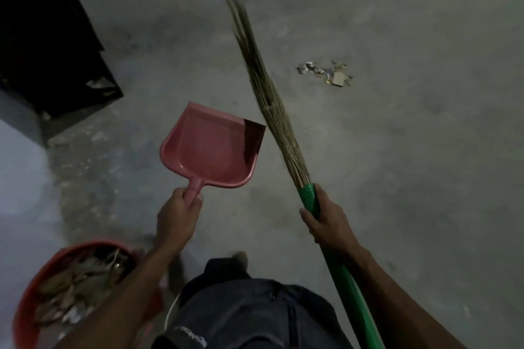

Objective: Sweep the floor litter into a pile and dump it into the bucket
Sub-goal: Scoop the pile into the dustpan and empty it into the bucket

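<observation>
Left grip: your left hand (pixel 177 214) is clenched round the short handle of the pink dustpan (pixel 209 147), thumb on the right side of the handle, fingers wrapped under it.
Dustpan: it sits just beyond your left hand, held off the floor, its open mouth pointing away from you and a little to the right; one front corner looks darker than the rest of the pan.
Right grip: your right hand (pixel 326 218) is wrapped round the green handle of the broom (pixel 272 110), just below the green collar where the bristles start.
Broom: the straw bristles run up and to the left from your right hand, the tips blurred; the green handle passes back under your right forearm toward the lower edge.
Litter: a small pile of litter (pixel 326 70) lies on the grey floor (pixel 411 150), well ahead of both hands and to the right of the bristles, apart from the broom and the dustpan.
Bucket: the red bucket (pixel 27 303) stands at lower left, beside and below your left forearm, holding dry leaves and scraps.
Other: a dark box-like object (pixel 48 45) stands at upper left on the floor; your dark shorts (pixel 249 311) show at the bottom centre.
</observation>
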The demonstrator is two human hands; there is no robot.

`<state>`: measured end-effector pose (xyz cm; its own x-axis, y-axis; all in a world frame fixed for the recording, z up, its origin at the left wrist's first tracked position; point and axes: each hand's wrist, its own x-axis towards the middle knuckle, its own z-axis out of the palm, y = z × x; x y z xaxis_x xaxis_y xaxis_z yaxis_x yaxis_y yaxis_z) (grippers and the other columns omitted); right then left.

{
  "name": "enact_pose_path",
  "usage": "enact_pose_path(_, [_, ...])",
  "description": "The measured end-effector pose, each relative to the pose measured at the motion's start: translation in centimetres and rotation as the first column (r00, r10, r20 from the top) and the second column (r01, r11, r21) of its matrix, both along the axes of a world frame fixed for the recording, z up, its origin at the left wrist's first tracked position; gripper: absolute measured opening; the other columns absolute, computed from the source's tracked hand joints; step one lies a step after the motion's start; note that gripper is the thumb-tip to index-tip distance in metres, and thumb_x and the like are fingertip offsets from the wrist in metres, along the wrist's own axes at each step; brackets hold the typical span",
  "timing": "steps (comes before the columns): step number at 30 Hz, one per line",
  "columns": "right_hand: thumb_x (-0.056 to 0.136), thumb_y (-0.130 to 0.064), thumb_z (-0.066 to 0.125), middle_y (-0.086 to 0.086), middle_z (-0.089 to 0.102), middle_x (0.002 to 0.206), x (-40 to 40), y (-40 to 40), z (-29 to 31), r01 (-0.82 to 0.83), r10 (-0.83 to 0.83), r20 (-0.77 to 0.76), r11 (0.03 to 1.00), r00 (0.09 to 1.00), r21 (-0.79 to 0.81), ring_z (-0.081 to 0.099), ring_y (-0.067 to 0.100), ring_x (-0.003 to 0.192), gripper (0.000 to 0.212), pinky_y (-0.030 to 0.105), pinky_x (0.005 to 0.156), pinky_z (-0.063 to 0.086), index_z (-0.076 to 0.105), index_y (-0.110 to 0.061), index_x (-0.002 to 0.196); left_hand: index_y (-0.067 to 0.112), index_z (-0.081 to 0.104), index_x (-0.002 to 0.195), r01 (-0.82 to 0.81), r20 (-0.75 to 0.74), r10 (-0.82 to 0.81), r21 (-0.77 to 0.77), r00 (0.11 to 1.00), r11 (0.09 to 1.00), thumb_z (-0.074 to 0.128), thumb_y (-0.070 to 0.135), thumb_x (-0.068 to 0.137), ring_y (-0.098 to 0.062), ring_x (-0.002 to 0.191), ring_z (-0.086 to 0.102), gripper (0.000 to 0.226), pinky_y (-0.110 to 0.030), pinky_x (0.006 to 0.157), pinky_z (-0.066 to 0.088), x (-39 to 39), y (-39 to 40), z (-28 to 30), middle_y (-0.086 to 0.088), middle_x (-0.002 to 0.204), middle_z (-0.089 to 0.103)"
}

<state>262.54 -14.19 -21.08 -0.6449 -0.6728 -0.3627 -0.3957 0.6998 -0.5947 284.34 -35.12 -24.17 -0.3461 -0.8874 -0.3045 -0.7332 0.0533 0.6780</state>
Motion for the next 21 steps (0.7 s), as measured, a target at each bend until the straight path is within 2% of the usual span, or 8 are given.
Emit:
enact_pose_path(7, [0.097, -0.028, 0.055, 0.009, 0.062, 0.1, -10.2, -4.2, 0.1, 0.121, -0.121, 0.021, 0.992, 0.992, -0.031, 0.062, 0.023, 0.077, 0.064, 0.046, 0.07, 0.058, 0.023, -0.019, 0.152, 0.017, 0.055, 0.099, 0.12, -0.006, -0.121, -0.041, 0.993, 0.992, 0.058, 0.034, 0.095, -0.025, 0.075, 0.055, 0.017, -0.031, 0.067, 0.037, -13.7, -7.0, 1.5, -0.004, 0.081, 0.06])
enact_pose_path(12, [0.096, -0.026, 0.055, 0.009, 0.063, 0.101, -20.2, -7.0, -2.0, 0.179, -0.177, 0.058, 0.983, 0.983, -0.034, 0.064, 0.024, 0.078, 0.064, 0.046, 0.071, 0.058, 0.024, -0.019, 0.152, 0.014, 0.056, 0.104, 0.158, 0.053, -0.155, -0.047, 0.986, 0.986, 0.058, 0.036, 0.094, -0.028, 0.071, 0.057, 0.025, -0.031, 0.063, 0.039, -23.8, -10.2, 0.0, -0.004, 0.079, 0.06])
enact_pose_path(14, [0.096, -0.027, 0.054, 0.008, 0.063, 0.1, -25.2, -8.3, -2.8, 0.2, -0.198, 0.065, 0.979, 0.978, -0.027, 0.065, 0.023, 0.075, 0.063, 0.045, 0.068, 0.059, 0.024, -0.02, 0.151, 0.015, 0.052, 0.102, 0.166, 0.076, -0.164, -0.029, 0.984, 0.986, 0.057, 0.034, 0.095, -0.018, 0.058, 0.053, 0.021, -0.026, 0.053, 0.035, -28.4, -11.3, -0.6, 0.0, 0.073, 0.057])
enact_pose_path(16, [0.097, -0.028, 0.054, 0.008, 0.064, 0.1, -30.5, -9.7, -3.1, 0.195, -0.194, 0.075, 0.981, 0.978, -0.006, 0.066, 0.022, 0.074, 0.061, 0.043, 0.067, 0.06, 0.025, -0.021, 0.15, 0.016, 0.051, 0.102, 0.161, 0.119, -0.158, -0.017, 0.98, 0.987, 0.057, 0.035, 0.094, -0.013, 0.057, 0.05, 0.021, -0.026, 0.051, 0.033, -33.1, -12.4, -1.1, -0.001, 0.076, 0.057])
enact_pose_path(19, [0.096, -0.031, 0.053, 0.008, 0.065, 0.1, -38.6, -12.2, -2.4, 0.163, -0.164, 0.063, 0.986, 0.984, 0.028, 0.067, 0.024, 0.075, 0.057, 0.045, 0.07, 0.059, 0.028, -0.022, 0.147, 0.015, 0.049, 0.1, 0.147, 0.162, -0.148, 0.018, 0.976, 0.989, 0.059, 0.036, 0.092, -0.027, 0.07, 0.058, 0.025, -0.033, 0.062, 0.045, -40.6, -14.4, -1.2, -0.005, 0.083, 0.061])
enact_pose_path(21, [0.095, -0.035, 0.053, 0.009, 0.066, 0.1, -44.1, -13.9, -1.9, 0.14, -0.142, 0.034, 0.989, 0.989, 0.055, 0.067, 0.026, 0.078, 0.054, 0.047, 0.073, 0.058, 0.032, -0.021, 0.142, 0.015, 0.047, 0.1, 0.136, 0.195, -0.141, 0.036, 0.971, 0.99, 0.06, 0.036, 0.091, -0.03, 0.071, 0.061, 0.027, -0.037, 0.065, 0.052, -45.7, -15.8, -1.1, -0.007, 0.084, 0.061])
